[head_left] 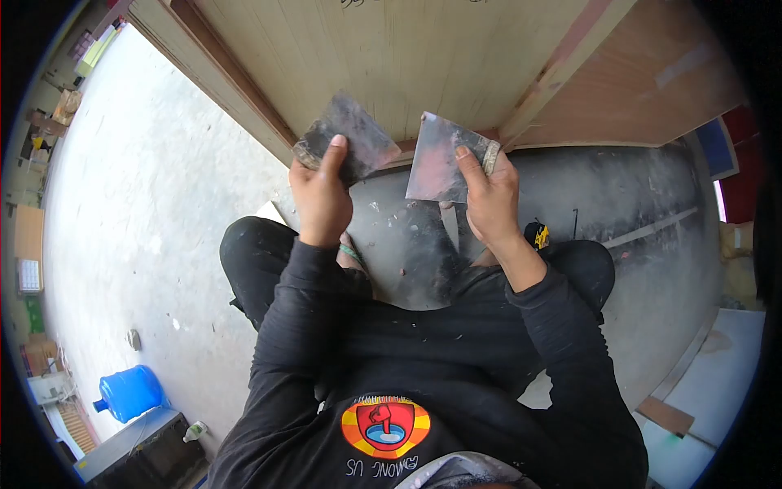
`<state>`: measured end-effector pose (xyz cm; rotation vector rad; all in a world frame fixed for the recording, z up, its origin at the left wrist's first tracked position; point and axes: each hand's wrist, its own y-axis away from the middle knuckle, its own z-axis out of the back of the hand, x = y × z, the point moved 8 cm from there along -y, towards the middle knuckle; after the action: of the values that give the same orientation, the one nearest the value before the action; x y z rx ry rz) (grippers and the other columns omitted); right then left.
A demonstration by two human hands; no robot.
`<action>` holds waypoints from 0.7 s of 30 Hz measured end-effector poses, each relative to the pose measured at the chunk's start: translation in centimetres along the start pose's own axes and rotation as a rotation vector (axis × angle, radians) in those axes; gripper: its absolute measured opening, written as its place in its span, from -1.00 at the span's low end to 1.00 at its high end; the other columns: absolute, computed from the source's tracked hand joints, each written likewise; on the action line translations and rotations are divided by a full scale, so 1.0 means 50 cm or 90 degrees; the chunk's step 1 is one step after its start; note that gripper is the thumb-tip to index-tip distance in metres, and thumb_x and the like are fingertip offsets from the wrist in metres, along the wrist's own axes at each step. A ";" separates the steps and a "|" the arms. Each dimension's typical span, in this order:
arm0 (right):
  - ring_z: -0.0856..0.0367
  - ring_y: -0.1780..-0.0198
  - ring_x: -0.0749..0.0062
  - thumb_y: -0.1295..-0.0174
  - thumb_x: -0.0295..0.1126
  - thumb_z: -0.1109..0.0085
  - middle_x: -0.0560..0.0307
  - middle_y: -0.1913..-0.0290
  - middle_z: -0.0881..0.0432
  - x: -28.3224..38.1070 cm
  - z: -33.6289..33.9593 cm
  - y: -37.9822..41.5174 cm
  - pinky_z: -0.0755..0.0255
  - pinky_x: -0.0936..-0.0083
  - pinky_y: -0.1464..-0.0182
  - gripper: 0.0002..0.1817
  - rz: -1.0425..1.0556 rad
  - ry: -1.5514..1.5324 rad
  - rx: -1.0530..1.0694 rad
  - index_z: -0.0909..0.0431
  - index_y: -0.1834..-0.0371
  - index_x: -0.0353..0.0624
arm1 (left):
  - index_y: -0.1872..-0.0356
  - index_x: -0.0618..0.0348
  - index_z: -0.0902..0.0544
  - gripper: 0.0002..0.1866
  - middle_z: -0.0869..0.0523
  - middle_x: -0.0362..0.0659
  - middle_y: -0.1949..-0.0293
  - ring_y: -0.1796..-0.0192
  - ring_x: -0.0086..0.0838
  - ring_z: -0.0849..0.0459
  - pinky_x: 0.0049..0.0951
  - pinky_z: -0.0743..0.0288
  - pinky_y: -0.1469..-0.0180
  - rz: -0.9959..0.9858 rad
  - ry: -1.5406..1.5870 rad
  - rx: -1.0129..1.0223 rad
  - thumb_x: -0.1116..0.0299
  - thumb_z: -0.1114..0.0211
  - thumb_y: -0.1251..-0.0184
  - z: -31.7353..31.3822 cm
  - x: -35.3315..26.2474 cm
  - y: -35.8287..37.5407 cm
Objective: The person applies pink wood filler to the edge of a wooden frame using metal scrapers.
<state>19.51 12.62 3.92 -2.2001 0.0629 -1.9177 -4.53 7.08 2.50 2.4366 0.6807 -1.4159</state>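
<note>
You are squatting on a grey concrete floor in an open workshop, looking straight down past your own black sweatshirt and knees.

Take the large wooden panel ahead of you as the landmark. Nearest to you, short of the panel's lower edge, your left hand is clamped on a dark, crusted scraper, thumb pressed flat on the blade. Just right of it, your right hand is clamped on a second, lighter scraper, its metal blade smeared with pinkish filler, forefinger laid along the face. The two blades sit side by side, near each other but not touching, both just in front of the panel's bottom edge. Below them, between your knees, the floor is darkened and speckled with dried flecks.

By the look of it, you are at the stage of working filler between the two blades, loading or cleaning one against the other. The next move would call for bringing the blade edges together at a shallow angle, with steady wrists so nothing drops.

Beyond the hands, the panel leans away, pale boards crossed by a reddish batten. Well to the panel's left and behind you, a blue water jug stands on the floor.
</note>
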 end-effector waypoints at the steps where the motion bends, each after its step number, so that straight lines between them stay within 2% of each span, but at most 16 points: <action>1: -0.60 0.24 0.60 -0.43 -0.34 -0.23 0.20 0.22 -0.74 0.005 0.002 0.002 -0.52 0.52 0.15 -0.76 0.002 -0.001 0.001 -0.62 0.09 -0.35 | -0.03 0.38 -0.56 -0.76 -0.73 -0.08 0.08 0.09 -0.35 -0.75 -0.31 -0.67 -0.03 0.047 0.079 -0.002 0.49 -0.29 -0.43 -0.002 -0.007 0.001; 2: -0.61 0.23 0.57 -0.43 -0.32 -0.23 0.16 0.22 -0.75 0.011 0.002 0.005 -0.52 0.52 0.15 -0.75 0.011 0.080 0.001 -0.62 0.09 -0.34 | -0.05 0.37 -0.53 -0.76 -0.70 -0.08 0.06 0.08 -0.31 -0.75 -0.23 -0.71 -0.03 0.067 0.117 0.002 0.52 -0.25 -0.43 -0.006 -0.003 0.006; 3: -0.63 0.23 0.55 -0.43 -0.31 -0.23 0.12 0.23 -0.75 0.016 -0.003 0.010 -0.52 0.51 0.14 -0.74 0.020 0.161 0.002 -0.63 0.08 -0.33 | -0.05 0.37 -0.53 -0.76 -0.70 -0.08 0.06 0.08 -0.31 -0.75 -0.23 -0.71 -0.03 0.063 0.117 -0.001 0.52 -0.25 -0.43 -0.009 -0.002 0.008; 7: -0.68 0.33 0.39 -0.42 -0.27 -0.24 0.01 0.33 -0.73 0.045 -0.027 0.040 -0.52 0.43 0.21 -0.75 0.095 0.222 0.034 -0.62 0.15 -0.29 | -0.06 0.35 -0.51 -0.77 -0.69 -0.08 0.07 0.05 -0.30 -0.75 -0.17 -0.74 -0.01 0.136 0.151 -0.030 0.54 -0.22 -0.45 -0.018 0.019 0.024; 9: -0.57 0.41 0.64 -0.44 -0.26 -0.23 0.18 0.47 -0.66 0.043 -0.032 0.050 -0.50 0.48 0.34 -0.73 0.138 0.327 0.064 -0.57 0.24 -0.30 | -0.08 0.35 -0.50 -0.77 -0.70 -0.06 0.07 0.06 -0.27 -0.77 -0.14 -0.76 0.03 0.203 0.181 -0.047 0.53 -0.20 -0.47 -0.022 0.032 0.028; 10: -0.60 0.46 0.58 -0.42 -0.29 -0.26 0.11 0.49 -0.66 0.056 -0.039 0.054 -0.48 0.48 0.39 -0.76 0.197 0.333 0.076 -0.55 0.28 -0.27 | -0.08 0.35 -0.50 -0.77 -0.70 -0.06 0.07 0.06 -0.27 -0.77 -0.14 -0.76 0.03 0.203 0.181 -0.047 0.53 -0.20 -0.47 -0.020 0.030 0.028; 11: -0.60 0.46 0.58 -0.42 -0.29 -0.26 0.11 0.49 -0.66 0.054 -0.040 0.055 -0.48 0.48 0.39 -0.76 0.197 0.333 0.077 -0.55 0.28 -0.27 | -0.08 0.35 -0.49 -0.77 -0.70 -0.06 0.06 0.07 -0.26 -0.77 -0.14 -0.76 0.05 0.215 0.182 -0.046 0.53 -0.19 -0.48 -0.019 0.031 0.029; 13: -0.65 0.50 0.35 -0.37 -0.37 -0.30 0.00 0.48 -0.65 0.073 -0.053 0.066 -0.48 0.45 0.41 -0.82 0.324 0.372 0.074 -0.55 0.27 -0.25 | -0.08 0.35 -0.49 -0.77 -0.71 -0.06 0.06 0.08 -0.26 -0.78 -0.13 -0.77 0.06 0.224 0.187 -0.047 0.52 -0.18 -0.48 -0.013 0.032 0.028; 14: -0.65 0.50 0.35 -0.37 -0.37 -0.30 0.00 0.48 -0.65 0.072 -0.056 0.066 -0.48 0.45 0.41 -0.82 0.325 0.373 0.076 -0.55 0.27 -0.25 | -0.08 0.34 -0.50 -0.78 -0.71 -0.06 0.06 0.08 -0.26 -0.78 -0.14 -0.77 0.07 0.229 0.192 -0.051 0.52 -0.17 -0.49 -0.008 0.036 0.026; 16: -0.67 0.45 0.05 -0.29 -0.45 -0.34 -0.05 0.47 -0.63 0.082 -0.068 0.077 -0.49 0.29 0.43 -0.85 0.401 0.417 0.091 -0.53 0.30 -0.21 | -0.08 0.34 -0.50 -0.78 -0.71 -0.06 0.05 0.09 -0.27 -0.78 -0.15 -0.78 0.07 0.235 0.197 -0.056 0.51 -0.16 -0.50 -0.005 0.038 0.026; 17: -0.67 0.45 0.05 -0.29 -0.45 -0.34 -0.05 0.47 -0.63 0.077 -0.069 0.076 -0.49 0.29 0.43 -0.85 0.400 0.417 0.092 -0.53 0.30 -0.21 | -0.08 0.34 -0.50 -0.78 -0.71 -0.05 0.05 0.09 -0.27 -0.78 -0.15 -0.77 0.08 0.232 0.206 -0.058 0.51 -0.16 -0.50 -0.005 0.037 0.026; 19: -0.67 0.44 0.03 -0.26 -0.45 -0.36 -0.03 0.46 -0.63 0.067 -0.089 0.087 -0.50 0.27 0.42 -0.84 0.459 0.405 0.190 -0.53 0.27 -0.20 | -0.08 0.33 -0.50 -0.78 -0.71 -0.05 0.05 0.08 -0.27 -0.78 -0.16 -0.77 0.09 0.232 0.214 -0.061 0.51 -0.16 -0.50 -0.004 0.042 0.025; 21: -0.68 0.44 0.07 -0.27 -0.45 -0.34 -0.05 0.46 -0.63 0.050 -0.088 0.094 -0.49 0.30 0.43 -0.85 0.417 0.405 0.206 -0.53 0.27 -0.21 | -0.07 0.35 -0.50 -0.77 -0.70 -0.07 0.05 0.09 -0.29 -0.77 -0.20 -0.75 0.05 0.190 0.219 -0.087 0.48 -0.19 -0.50 0.011 0.043 0.016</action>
<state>16.08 6.98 5.96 -1.1039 0.4705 -1.9499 -3.62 6.73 0.37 2.5630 0.4371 -0.8238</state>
